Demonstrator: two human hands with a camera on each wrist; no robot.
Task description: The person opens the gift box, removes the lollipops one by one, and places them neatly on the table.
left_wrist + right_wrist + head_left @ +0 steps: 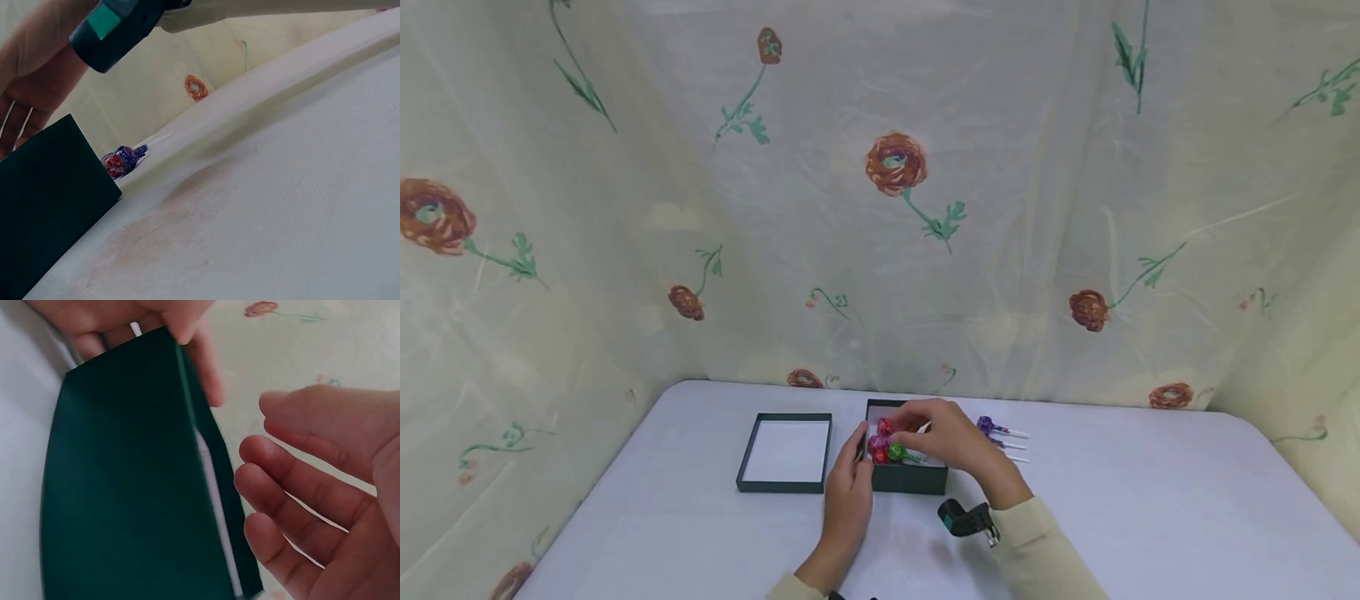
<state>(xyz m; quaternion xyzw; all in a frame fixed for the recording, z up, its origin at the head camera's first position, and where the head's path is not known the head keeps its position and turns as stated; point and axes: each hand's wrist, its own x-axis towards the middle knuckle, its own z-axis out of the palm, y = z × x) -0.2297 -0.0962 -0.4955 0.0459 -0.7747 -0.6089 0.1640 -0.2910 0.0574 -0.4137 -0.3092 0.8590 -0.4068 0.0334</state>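
Lollipops (887, 442) in red, purple and green wrappers fill my dark green box (910, 479), which sits mid-table (1150, 517) just beyond my wrists. Its lid (785, 452) lies upturned just to the left, close beside it, and more purple lollipops (992, 429) lie loose to the right, near the box wall. Bare cloth spreads wide on both sides and toward me; the flowered curtain (895, 167) closes the far edge. My left hand (850, 492) rests fingers relaxed against the box's left side. My right hand (943, 433) reaches over it, pinching a lollipop stick (134, 328).
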